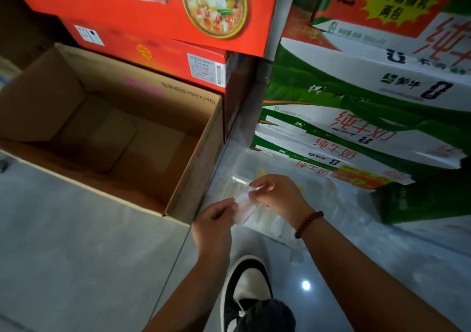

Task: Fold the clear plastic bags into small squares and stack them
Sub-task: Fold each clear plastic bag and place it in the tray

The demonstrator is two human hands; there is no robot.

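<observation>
Together the left hand (215, 220) and right hand (276, 195) pinch a small clear plastic bag (243, 208) between curled fingers, above more clear bags (267, 223) on the grey floor (76, 242) beside an open brown cardboard box (198, 158).

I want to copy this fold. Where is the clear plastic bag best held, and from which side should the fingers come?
Judging by its pose, pinch the clear plastic bag at its two opposite ends, as the left hand and right hand do. Come from each side, so the thin limp film stays taut between them above the flat pile of bags.
</observation>
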